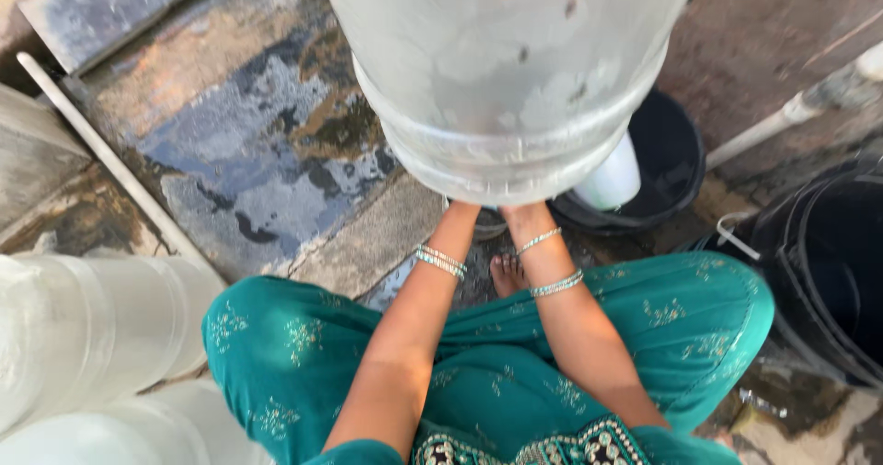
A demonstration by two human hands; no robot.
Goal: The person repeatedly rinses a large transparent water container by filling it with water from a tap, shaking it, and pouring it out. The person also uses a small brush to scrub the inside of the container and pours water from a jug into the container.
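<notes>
The big translucent water jug (506,69) sits directly ahead of both grips and above them in the head view, tilted so that its ribbed lower band comes down over the person's hands. Its long axis runs away from the person, from the wrists toward the top of the frame. Both arms reach forward side by side under that lower rim: the left hand (463,209) and the right hand (526,213) are each hidden past the wrist by the jug's body, so I cannot tell how either grip is set, whether spread against the plastic or curled around something beneath. The two look equally near the jug, both going in at its underside and close together.

Just beyond the right grip, to its outer side, a white cup (611,178) stands in a black basin (676,157). A larger black bucket (842,272) is farther out on that side. Below the wrists a bare foot (505,275) rests on the wet stone floor (248,143). Well off the left grip lie pale plastic containers (92,336).
</notes>
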